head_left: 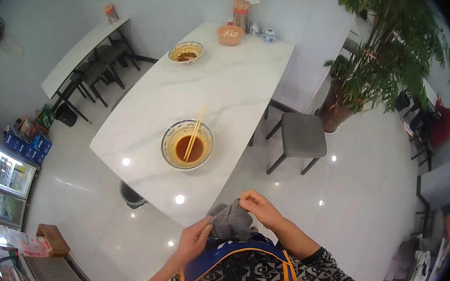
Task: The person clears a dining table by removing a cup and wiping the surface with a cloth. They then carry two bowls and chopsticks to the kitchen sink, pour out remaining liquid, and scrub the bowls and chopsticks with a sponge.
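A crumpled grey cloth (pixel 231 223) is stretched between my two hands, just off the near end of the white table (pixel 142 130). My left hand (pixel 194 238) is closed on its left side, and my right hand (pixel 261 208) pinches its upper right edge. Ahead of them on the table stands a bowl (pixel 165 147) with brown liquid in it. A pair of chopsticks (pixel 195 131) rests across this bowl. Farther back, a second bowl (pixel 197 48) holds brown leftovers and a pale utensil.
At the table's far end are an orange basket (pixel 230 36), a chopstick holder (pixel 241 12) and small jars (pixel 270 35). A grey stool (pixel 298 138) and a potted plant (pixel 338 109) stand to the right. A dark bin (pixel 132 195) sits under the table's near left side. One person (pixel 443 125) sits far right.
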`<state>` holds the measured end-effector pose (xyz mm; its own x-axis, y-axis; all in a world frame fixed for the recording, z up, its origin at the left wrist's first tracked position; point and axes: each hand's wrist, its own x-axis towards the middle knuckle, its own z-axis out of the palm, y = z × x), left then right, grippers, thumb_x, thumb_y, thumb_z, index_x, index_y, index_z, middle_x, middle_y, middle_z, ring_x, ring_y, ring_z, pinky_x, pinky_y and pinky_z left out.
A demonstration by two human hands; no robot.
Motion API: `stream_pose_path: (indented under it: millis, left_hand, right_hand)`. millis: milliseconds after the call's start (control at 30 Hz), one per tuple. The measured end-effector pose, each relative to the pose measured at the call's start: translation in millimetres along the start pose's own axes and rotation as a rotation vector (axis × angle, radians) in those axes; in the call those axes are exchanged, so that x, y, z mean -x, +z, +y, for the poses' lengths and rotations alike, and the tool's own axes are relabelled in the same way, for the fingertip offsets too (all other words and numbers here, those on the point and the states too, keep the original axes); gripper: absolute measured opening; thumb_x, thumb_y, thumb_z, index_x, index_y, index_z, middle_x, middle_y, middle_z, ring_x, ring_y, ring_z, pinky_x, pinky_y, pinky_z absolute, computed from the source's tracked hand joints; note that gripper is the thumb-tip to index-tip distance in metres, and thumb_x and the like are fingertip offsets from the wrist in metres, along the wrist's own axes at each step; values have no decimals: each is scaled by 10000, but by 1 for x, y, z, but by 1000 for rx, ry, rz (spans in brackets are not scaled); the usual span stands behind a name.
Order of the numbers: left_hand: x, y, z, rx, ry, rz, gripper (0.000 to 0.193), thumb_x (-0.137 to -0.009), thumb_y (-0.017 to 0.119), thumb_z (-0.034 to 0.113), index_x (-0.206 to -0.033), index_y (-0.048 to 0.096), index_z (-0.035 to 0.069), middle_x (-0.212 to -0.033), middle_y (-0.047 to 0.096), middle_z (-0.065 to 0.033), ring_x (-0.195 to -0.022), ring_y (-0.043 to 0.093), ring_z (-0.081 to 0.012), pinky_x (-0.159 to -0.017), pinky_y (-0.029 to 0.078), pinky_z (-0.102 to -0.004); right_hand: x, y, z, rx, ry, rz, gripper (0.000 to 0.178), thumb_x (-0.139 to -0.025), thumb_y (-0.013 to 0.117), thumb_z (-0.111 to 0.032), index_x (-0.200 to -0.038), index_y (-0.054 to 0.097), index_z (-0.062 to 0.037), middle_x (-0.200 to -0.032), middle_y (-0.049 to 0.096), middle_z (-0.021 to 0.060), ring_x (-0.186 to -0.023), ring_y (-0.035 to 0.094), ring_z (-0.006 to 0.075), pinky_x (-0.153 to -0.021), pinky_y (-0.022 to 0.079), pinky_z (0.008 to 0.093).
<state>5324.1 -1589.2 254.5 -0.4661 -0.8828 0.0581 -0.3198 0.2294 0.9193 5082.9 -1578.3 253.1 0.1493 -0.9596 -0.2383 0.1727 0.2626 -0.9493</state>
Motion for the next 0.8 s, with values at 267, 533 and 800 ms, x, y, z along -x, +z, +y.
stream_pose_path:
  millis: [267, 533, 800]
  left_hand:
    - [-35, 17, 24, 320, -127, -66, 316, -914, 510, 134, -1196, 502, -8, -982, 622, -82, -838, 583, -154, -773, 456, -254]
    - [-23, -17, 30, 616, -535, -78, 295, -928, 484, 188, -1110, 550, -34, -983, 632, -100, -914, 599, -172, -805, 486, -293]
    - [-28, 1, 27, 407, -773, -46, 304, -912, 503, 236, -993, 631, -27, -907, 642, -66, -822, 576, -119, -771, 438, -244]
  right_hand:
    - [-10, -1, 26, -149, 44, -218, 546, -884, 526, -265, -1350, 349, -41, -1234, 494, 151, -1138, 478, 235, -962, 372, 314]
    - [-62, -143, 4, -107, 52, 461, 330, -870, 458, -55, -1195, 489, -6, -955, 627, 100, -805, 625, 209, -654, 529, 326]
    - [-178, -209, -157, 677, -344, 585, 403, -807, 617, -163, -1158, 507, 3, -1091, 560, 140, -999, 523, 187, -858, 427, 319]
